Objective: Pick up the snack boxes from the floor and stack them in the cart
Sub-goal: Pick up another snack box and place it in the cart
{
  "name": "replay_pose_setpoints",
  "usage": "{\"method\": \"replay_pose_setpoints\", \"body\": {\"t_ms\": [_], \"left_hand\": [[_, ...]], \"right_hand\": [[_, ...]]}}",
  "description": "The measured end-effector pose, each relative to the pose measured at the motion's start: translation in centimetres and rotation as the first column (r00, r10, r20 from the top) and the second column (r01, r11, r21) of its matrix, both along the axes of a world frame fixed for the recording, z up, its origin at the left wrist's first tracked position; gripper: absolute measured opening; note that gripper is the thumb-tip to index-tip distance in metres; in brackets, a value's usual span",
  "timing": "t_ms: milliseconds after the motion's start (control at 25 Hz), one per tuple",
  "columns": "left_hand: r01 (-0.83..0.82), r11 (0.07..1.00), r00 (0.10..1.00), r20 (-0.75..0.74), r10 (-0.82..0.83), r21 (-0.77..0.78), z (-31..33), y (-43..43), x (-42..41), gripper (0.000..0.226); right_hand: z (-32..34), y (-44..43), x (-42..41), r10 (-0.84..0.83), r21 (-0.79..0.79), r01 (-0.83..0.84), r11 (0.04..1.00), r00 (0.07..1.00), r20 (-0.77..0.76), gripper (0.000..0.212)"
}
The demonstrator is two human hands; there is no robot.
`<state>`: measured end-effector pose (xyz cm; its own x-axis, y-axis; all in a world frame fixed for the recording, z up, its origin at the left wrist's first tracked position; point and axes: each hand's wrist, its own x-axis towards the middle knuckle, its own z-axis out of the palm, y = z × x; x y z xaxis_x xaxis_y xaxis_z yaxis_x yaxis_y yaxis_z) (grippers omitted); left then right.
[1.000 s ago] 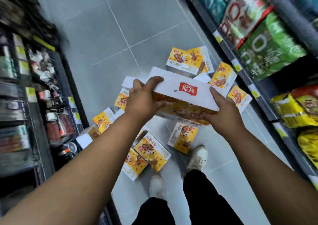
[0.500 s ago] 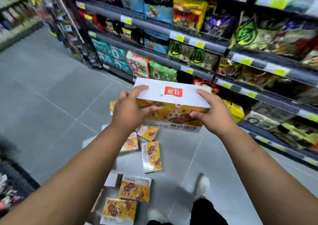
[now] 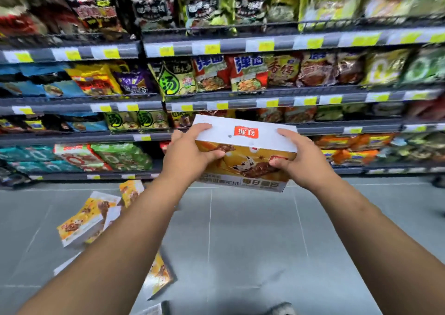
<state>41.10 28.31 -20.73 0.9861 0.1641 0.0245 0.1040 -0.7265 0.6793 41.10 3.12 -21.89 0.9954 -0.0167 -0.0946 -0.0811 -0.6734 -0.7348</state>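
I hold one snack box [image 3: 248, 150] in the air at chest height, white on top with a red logo, yellow-orange on its front. My left hand [image 3: 190, 153] grips its left end, fingers over the top and thumb on the front. My right hand [image 3: 295, 156] grips the right end the same way. Several more yellow snack boxes [image 3: 81, 220] lie scattered on the grey floor at lower left, one [image 3: 159, 276] partly hidden behind my left forearm. No cart is in view.
Store shelves [image 3: 240, 99] packed with snack bags fill the view ahead, from the top down to floor level. Grey tiled floor [image 3: 240, 230] stretches below the box. A dark object [image 3: 438, 182] shows at the right edge. My shoe tip [image 3: 281, 310] is at the bottom.
My view has swung from looking down the aisle floor to facing the shelves. The box stays gripped in both hands and has come up higher, with the floor boxes sliding to the lower left.
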Motion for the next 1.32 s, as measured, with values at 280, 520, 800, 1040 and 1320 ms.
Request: {"method": "replay_pose_setpoints", "body": {"t_ms": [280, 520, 800, 1040, 1320], "left_hand": [[0.292, 0.956, 0.956, 0.027, -0.291, -0.022, 1.8, -23.5, 5.6, 0.062], [0.536, 0.842, 0.841, 0.048, -0.539, 0.057, 2.9, -40.3, 9.3, 0.059], [0.752, 0.658, 0.653, 0.09, -0.752, 0.041, 2.0, -60.0, 16.2, 0.064], [0.893, 0.446, 0.441, 0.073, -0.894, 0.058, 2.2, -76.6, 21.4, 0.065], [0.955, 0.285, 0.283, 0.041, -0.958, 0.076, 1.5, -95.6, 23.9, 0.067]], "right_hand": [[2.1, -22.7, -0.9, -0.286, -0.009, 0.287, 0.958, 0.958, 0.029, 0.074], [3.0, -38.0, -2.7, -0.489, 0.007, 0.489, 0.872, 0.872, 0.033, 0.075], [2.9, -52.8, -1.9, -0.739, 0.004, 0.739, 0.674, 0.674, 0.002, 0.077], [2.7, -63.8, -0.8, -0.89, -0.012, 0.89, 0.455, 0.455, -0.011, 0.077], [2.1, -78.4, -0.6, -0.954, -0.007, 0.954, 0.298, 0.298, 0.005, 0.074]]}}
